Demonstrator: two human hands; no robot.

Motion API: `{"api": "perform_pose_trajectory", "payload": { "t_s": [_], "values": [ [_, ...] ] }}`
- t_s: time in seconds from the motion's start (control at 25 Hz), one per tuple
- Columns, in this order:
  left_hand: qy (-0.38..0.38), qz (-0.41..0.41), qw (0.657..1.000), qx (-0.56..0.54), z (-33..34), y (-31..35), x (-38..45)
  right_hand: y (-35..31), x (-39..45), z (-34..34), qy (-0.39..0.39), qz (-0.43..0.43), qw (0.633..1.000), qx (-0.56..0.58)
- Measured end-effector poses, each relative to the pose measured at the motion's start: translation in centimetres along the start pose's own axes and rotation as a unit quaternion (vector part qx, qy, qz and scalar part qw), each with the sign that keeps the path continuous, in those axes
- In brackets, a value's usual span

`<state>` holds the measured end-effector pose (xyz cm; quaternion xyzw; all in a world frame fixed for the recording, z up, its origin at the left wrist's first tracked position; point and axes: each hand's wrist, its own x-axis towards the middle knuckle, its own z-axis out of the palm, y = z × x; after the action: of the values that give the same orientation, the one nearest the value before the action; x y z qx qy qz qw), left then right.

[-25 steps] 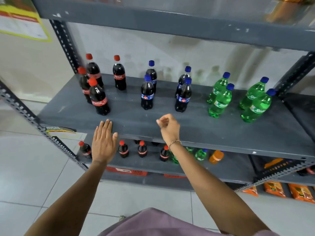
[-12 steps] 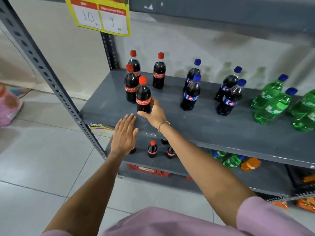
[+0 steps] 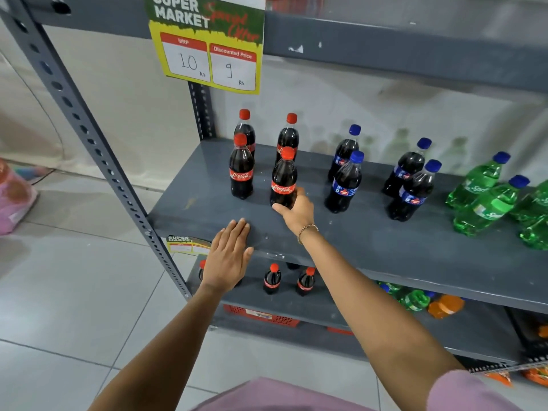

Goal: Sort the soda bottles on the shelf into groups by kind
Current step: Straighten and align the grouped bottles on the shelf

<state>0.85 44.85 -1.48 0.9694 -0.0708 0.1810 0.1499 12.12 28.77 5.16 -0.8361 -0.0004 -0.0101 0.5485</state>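
The right hand is curled around the base of the front Coca-Cola bottle, thumb on the left of the foot and fingers wrapping behind the right side; it grips low, well under the label. The left hand lies open and flat, palm down, on the front lip of the grey shelf, holding nothing.

That low grip is the main risk, in my judgement: the bottle is tall and narrow, so a push or drag from the foot could tip it back into the Coca-Cola bottle right behind it, or sideways toward the neighbouring one just to its left. A knock there could topple the red-capped cluster, whose fourth bottle stands at the back left. A swing of the right forearm could also brush the blue-capped cola bottles standing near on the right.

The held bottle stands upright, directly ahead of the left hand and near the shelf's front half. Farther right, a second pair of blue-capped colas stands apart, then the green Sprite bottles at the frame edge. The three kinds already look grouped, so this seems a final tidying move.
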Motion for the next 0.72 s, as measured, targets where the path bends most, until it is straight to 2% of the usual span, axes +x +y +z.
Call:
{"api": "perform_pose_trajectory", "payload": {
  "t_s": [0.2, 0.4, 0.44, 0.52, 0.6, 0.64, 0.72],
  "values": [
    [-0.003, -0.001, 1.0, -0.006, -0.1, 0.1, 0.0, -0.5, 1.3, -0.1, 0.0, 0.009, 1.0, -0.008],
    [0.051, 0.001, 0.998, -0.034, -1.3, 0.6, 1.4, 0.0, 1.4, -0.4, -0.025, -0.011, 1.0, 0.009],
    [0.067, -0.031, 0.996, -0.057, -1.7, 0.5, 2.5, 0.1, 1.4, -0.5, -0.034, -0.011, 0.999, 0.024],
    [0.086, -0.153, 0.975, -0.136, -2.4, -0.3, 5.7, 0.3, 1.4, -0.5, -0.044, -0.013, 0.998, 0.042],
    [0.037, -0.273, 0.931, -0.239, -3.1, -1.4, 9.4, 0.4, 1.6, -0.4, -0.038, -0.018, 0.998, 0.05],
    [0.01, -0.298, 0.911, -0.286, -3.3, -1.9, 10.8, 0.4, 1.6, -0.2, -0.035, -0.019, 0.998, 0.05],
    [-0.005, -0.283, 0.897, -0.341, -3.0, -2.0, 12.4, 0.5, 1.7, 0.2, -0.028, -0.021, 0.999, 0.04]
  ]
}}
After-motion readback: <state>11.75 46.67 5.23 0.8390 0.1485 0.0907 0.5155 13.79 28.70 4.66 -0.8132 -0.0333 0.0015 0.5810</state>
